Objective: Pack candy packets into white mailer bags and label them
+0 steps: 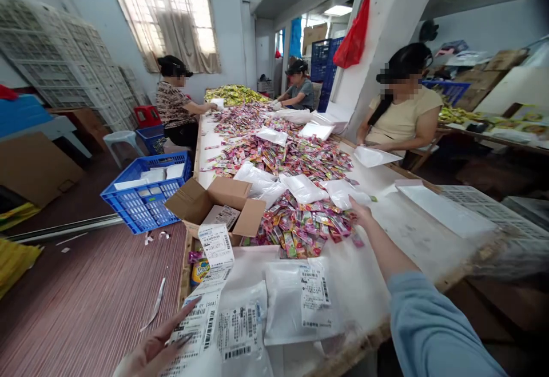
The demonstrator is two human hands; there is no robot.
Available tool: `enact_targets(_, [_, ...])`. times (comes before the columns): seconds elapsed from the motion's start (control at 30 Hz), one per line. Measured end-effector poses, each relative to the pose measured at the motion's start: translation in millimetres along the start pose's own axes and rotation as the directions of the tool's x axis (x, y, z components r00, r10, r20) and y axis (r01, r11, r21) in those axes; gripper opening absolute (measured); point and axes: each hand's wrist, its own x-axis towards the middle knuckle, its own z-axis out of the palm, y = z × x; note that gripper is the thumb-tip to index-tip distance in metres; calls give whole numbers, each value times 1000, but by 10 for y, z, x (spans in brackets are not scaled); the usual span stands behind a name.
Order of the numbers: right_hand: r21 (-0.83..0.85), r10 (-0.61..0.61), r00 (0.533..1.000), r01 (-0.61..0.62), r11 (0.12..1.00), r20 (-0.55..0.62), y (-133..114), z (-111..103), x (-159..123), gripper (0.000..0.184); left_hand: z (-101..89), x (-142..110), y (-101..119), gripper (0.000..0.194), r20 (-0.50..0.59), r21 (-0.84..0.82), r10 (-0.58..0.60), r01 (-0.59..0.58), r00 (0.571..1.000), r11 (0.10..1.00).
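Note:
My left hand [160, 342] rests at the near left corner of the long table [412, 234], fingertips on a sheet of barcode labels [197, 322]. My right hand [359, 212], in a light blue sleeve, reaches out to a white plastic bag [343, 193] at the edge of a heap of small colourful sachets [306, 225]. Whether its fingers have hold of the bag I cannot tell. A labelled white bag [300, 302] lies flat in front of me.
An open cardboard box [218, 202] sits left of the heap, a blue crate [143, 194] beside it on the floor. More sachets [274, 148] and white bags cover the table. Three other people work along it, one [401, 108] close on the right.

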Motion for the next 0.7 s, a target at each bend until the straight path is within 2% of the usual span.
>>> enact_targets(0.1, [55,21,994,-27,998,111,-169,101,254,36,-77,119,-89,58,-7,79,156,-155,988,985])
enact_targets(0.2, [185,-45,991,22,983,122,-314,197,208,27,10,113,-81,59,66,187,188,-197,980,962])
enact_targets(0.23, [234,-71,991,43,971,111,-342,204,121,20,73,92,-62,59,60,203,199,-207,978,957])
enact_targets(0.3, [327,-122,985,75,942,125,-309,173,-188,14,205,46,-13,57,-31,239,259,-245,965,940])
enact_targets(0.37, [387,-145,955,35,921,259,-118,97,-665,25,295,3,46,52,-123,297,306,-259,944,919])
enact_targets(0.4, [391,-139,915,-22,920,379,32,57,-941,31,315,-24,77,52,-134,322,311,-255,941,912])
enact_targets(0.43, [338,-99,855,-93,937,510,205,22,-1219,35,320,-58,110,53,-136,340,310,-249,941,907])
enact_targets(0.5, [134,8,701,-147,980,714,554,-21,-1702,37,299,-158,170,54,-146,386,354,-276,924,880])
enact_targets(0.53, [8,63,629,-109,994,775,696,-34,-1883,38,283,-222,191,54,-145,420,404,-314,903,851])
enact_targets(0.57, [-107,94,588,-13,994,803,797,-47,-2020,40,267,-292,201,51,-130,451,460,-361,878,816])
enact_targets(0.6, [-207,92,601,125,970,794,848,-64,-2121,41,255,-365,196,46,-84,480,513,-417,854,772])
enact_targets(0.63, [-297,39,669,277,914,743,844,-89,-2199,42,250,-437,174,39,-5,505,549,-471,836,723])
enact_targets(0.67, [-377,-77,751,415,828,656,786,-119,-2271,42,254,-505,133,34,85,521,560,-516,824,680])
enact_targets(0.7, [-428,-243,793,527,735,558,684,-152,-2351,42,270,-567,77,30,159,528,556,-547,816,650])
